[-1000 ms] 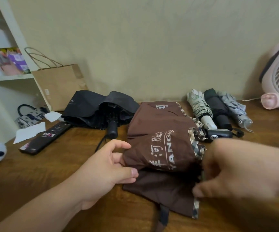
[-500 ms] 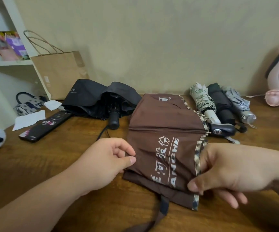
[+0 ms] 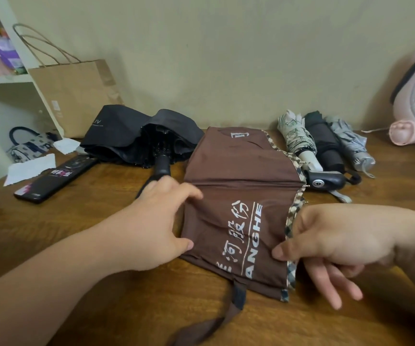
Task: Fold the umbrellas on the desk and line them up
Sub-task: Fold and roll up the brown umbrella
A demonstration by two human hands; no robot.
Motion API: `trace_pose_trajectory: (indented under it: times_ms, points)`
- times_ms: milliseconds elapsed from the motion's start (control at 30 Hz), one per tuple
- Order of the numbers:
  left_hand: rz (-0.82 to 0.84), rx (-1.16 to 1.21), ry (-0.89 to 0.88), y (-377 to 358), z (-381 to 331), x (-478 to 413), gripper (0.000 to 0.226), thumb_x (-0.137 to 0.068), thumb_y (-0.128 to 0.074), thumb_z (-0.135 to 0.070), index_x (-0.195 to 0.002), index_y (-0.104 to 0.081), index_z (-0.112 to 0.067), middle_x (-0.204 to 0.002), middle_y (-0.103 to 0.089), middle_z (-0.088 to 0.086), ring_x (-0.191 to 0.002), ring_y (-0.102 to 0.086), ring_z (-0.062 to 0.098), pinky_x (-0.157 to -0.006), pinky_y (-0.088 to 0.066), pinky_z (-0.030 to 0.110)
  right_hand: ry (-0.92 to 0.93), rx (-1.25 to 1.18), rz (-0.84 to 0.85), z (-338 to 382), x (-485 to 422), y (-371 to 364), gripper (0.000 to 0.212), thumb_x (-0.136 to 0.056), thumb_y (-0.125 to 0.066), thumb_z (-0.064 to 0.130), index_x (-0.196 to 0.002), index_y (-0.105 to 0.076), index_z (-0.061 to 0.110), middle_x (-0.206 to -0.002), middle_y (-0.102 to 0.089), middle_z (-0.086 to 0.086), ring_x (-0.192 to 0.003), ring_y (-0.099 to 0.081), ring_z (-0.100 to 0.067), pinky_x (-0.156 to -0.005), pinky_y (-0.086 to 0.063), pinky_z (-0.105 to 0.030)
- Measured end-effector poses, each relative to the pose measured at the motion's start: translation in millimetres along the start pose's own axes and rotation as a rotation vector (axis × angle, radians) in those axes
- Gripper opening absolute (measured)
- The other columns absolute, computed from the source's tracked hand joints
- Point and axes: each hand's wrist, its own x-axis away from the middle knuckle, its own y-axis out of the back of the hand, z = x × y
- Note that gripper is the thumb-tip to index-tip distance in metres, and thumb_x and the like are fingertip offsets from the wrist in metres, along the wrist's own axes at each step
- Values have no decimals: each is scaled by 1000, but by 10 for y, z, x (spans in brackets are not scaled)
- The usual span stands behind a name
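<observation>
On the desk (image 3: 51, 221) the brown umbrella (image 3: 238, 196) lies at centre, its panel pulled flat, I judge so the pleats stack. The black umbrella (image 3: 139, 136) waits at 11 o'clock and the rolled umbrellas (image 3: 323, 143) line up at 2. My left hand (image 3: 159, 226) grips its 9 o'clock edge; my right hand (image 3: 331, 240) pinches the plaid hem at 3. A second ago the cloth was bunched; now it lies smooth.

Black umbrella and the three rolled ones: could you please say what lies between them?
The brown umbrella, its canopy flattened, as the head view shows.

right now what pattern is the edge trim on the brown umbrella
Beige-and-dark plaid trim on the brown umbrella; head view.
</observation>
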Motion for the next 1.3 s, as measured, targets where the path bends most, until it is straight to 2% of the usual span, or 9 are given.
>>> trace_pose_trajectory:
  times_ms: [100, 267, 400, 567, 633, 767, 933, 1100, 1300]
  points:
    - [120, -153, -243, 116, -97, -111, 93, -85, -75, -26, -148, -20, -65, -157, 4, -41, -150, 1, -4, -127, -11, 38, -45, 68, -18, -1, -27, -21, 52, -105, -52, 30, -60, -72, 14, -57, -69, -8, -37, -54, -9, -39, -23, -19]
    - [229, -89, -339, -1, -273, -243, 45, -109, -37, -39, -153, -39, -49, -165, -10, -32, -150, 0, -12, -116, 2, 14, -135, 157, -82, 8, -38, -30, 45, -103, -53, 30, -64, -66, 12, -60, -69, -11, -38, -54, -12, -45, -34, -21]
    - [219, -180, -354, -200, -248, -295, 59, -103, -29, -64, -158, -13, -53, -166, 9, -29, -150, 17, -7, -117, 11, 19, -200, 248, -169, 56, 68, 31, 43, -102, -55, 35, -66, -64, 13, -58, -69, -7, -39, -55, -13, -45, -43, -13]
    - [228, -261, -359, -279, -211, -366, 73, -95, -28, -79, -156, 5, -57, -163, 29, -26, -146, 36, -1, -126, 14, 40, 340, 391, -1037, -50, -136, -31, 19, -94, -63, 42, -83, -68, 26, -68, -69, 11, -66, -63, -4, -64, -54, -30]
    - [227, -286, -372, -274, -202, -395, 78, -91, -30, -83, -155, 7, -57, -163, 29, -25, -147, 35, 0, -127, 12, 45, 584, 522, -1152, -73, -273, -80, 10, -93, -64, 35, -98, -69, 28, -85, -68, 15, -84, -61, -4, -77, -53, -32]
    - [256, -289, -405, -211, -205, -427, 75, -87, -33, -87, -149, 3, -67, -162, 25, -31, -150, 30, 2, -126, 7, 55, 712, 754, -1138, -86, -403, -60, 17, -91, -65, 26, -104, -73, 17, -103, -64, 4, -99, -57, -20, -87, -49, -38]
    - [333, -340, -404, -174, -222, -439, 72, -90, -30, -84, -153, -4, -61, -164, 21, -29, -146, 36, 1, -126, 10, 56, 415, 717, -840, -53, -416, -107, 40, -99, -52, 44, -135, -59, 29, -133, -55, 11, -122, -55, -11, -102, -50, -35]
    - [333, -284, -405, -228, -148, -419, 65, -93, -13, -78, -151, 15, -64, -156, 33, -37, -138, 41, -11, -122, 22, 43, -49, 894, -534, -70, -338, -228, 78, -104, -21, 60, -162, 13, 22, -169, 19, 0, -155, 18, -14, -127, 4, -32]
    - [359, -301, -385, -163, 33, -412, 55, -100, -13, -66, -147, 17, -68, -150, 34, -44, -135, 40, -17, -121, 24, 31, -192, 941, -458, -93, -263, -194, 83, -97, -8, 69, -159, 21, 23, -166, 29, 1, -152, 27, -14, -127, 10, -39]
